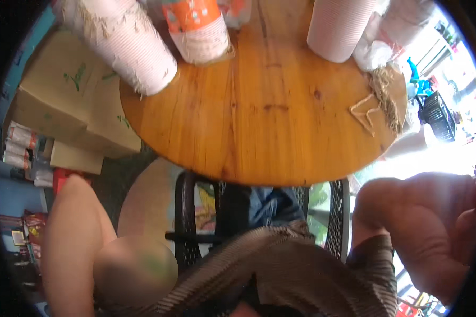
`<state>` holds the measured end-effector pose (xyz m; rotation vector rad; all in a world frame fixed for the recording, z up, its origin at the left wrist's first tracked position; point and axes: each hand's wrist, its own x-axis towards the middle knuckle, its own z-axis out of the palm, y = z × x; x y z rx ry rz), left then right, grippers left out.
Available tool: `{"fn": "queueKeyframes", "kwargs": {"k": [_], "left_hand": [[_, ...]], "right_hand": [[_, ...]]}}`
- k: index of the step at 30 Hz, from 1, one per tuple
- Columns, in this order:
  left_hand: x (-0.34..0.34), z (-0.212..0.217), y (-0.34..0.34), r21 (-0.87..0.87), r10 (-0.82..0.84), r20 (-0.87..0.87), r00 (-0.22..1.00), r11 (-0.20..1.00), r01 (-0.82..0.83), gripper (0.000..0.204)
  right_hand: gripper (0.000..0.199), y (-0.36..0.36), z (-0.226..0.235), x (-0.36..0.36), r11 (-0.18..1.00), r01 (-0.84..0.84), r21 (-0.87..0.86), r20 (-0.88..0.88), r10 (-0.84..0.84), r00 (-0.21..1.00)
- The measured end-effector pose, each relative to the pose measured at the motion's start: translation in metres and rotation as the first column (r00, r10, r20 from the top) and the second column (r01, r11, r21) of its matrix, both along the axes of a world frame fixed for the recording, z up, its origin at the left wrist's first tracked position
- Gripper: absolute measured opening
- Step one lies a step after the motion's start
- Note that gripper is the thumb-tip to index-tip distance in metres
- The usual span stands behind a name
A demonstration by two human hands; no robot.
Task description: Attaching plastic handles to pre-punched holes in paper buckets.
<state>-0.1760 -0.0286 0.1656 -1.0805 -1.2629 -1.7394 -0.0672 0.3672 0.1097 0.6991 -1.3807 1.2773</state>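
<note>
Both my arms are bent with their elbows forward. My left arm [71, 238] rises along the left side, and no fingers of that hand show. At the right edge my right hand [463, 227] is raised close to the camera; its fingers are too cut off and blurred to read. Neither hand is seen touching the round wooden table [269, 132]. On it lies a tall stack of pale pink cups [143, 58] with straw-like fibres on it. Another stack [201, 37] has an orange wrapper, and a third stack [338, 29] stands at the far right.
Loose straw-coloured strands [383, 103] lie by the table's right edge, below a clear plastic bag [373, 53]. Cardboard boxes [53, 105] are stacked at left. A black chair [185, 211] stands against the near edge. Farther right is a black basket [438, 117].
</note>
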Motion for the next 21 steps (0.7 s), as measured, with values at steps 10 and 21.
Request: {"fn": "queueKeyframes", "kwargs": {"k": [10, 21], "left_hand": [[-0.026, -0.002, -0.007, -0.090, 0.065, -0.065, 0.996, 0.993, -0.071, 0.031], [-0.059, 0.020, 0.031, -0.078, 0.130, -0.241, 0.962, 0.985, -0.153, 0.026]], "right_hand": [[0.018, -0.011, 0.012, 0.002, 0.996, -0.013, 0.088, -0.023, 0.015, 1.000], [0.016, -0.029, 0.074, -0.032, 0.964, 0.033, 0.263, -0.156, 0.009, 0.988]]}}
